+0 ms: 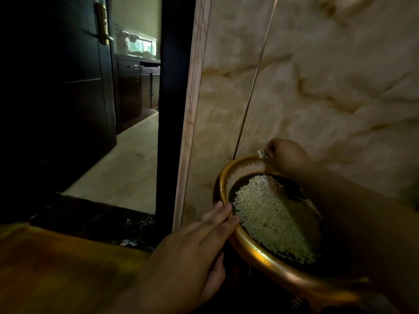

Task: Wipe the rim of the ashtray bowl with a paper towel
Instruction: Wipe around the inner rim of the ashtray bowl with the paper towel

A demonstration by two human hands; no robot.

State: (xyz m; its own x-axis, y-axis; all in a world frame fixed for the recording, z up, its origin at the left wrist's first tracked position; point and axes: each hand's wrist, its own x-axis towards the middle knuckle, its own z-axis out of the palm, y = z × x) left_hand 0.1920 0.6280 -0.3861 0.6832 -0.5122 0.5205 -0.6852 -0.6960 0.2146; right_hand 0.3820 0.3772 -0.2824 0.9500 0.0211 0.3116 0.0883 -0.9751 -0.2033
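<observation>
A round ashtray bowl with a wide golden rim point(256, 254) fills the lower right, its dark inside covered with small white pebbles point(272, 214). My left hand point(192, 252) rests on the near-left rim, fingers stretched along it and thumb under the edge. My right hand point(288, 157) reaches across the bowl to the far rim, fingers pinched on a small crumpled piece of paper towel point(261, 154) that touches the rim's top edge. My right forearm hides the bowl's right side.
A beige marble wall point(328, 75) stands directly behind the bowl. To the left, a dark door frame point(172, 109) opens onto a pale floor and dark cabinets point(138, 94). A dark door with a brass handle point(103, 23) is at far left.
</observation>
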